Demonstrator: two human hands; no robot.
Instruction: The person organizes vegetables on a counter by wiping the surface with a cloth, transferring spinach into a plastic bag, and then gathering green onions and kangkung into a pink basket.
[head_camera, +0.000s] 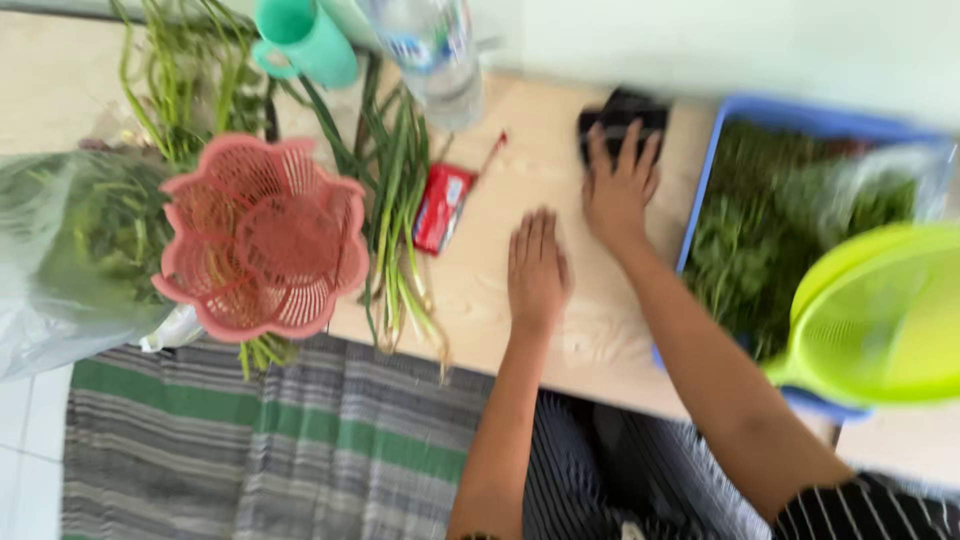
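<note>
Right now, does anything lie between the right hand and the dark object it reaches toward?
Nothing visible does. The right hand lies on the wooden table with its fingertips already at the dark object. The left hand rests flat beside it, off that line.

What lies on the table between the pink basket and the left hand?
In the head view, a bunch of green onions and a small red packet lie between the pink basket and the left hand.

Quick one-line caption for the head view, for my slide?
Left hand flat on wooden table, right hand touching a black object beside a blue tray of greens.
</note>
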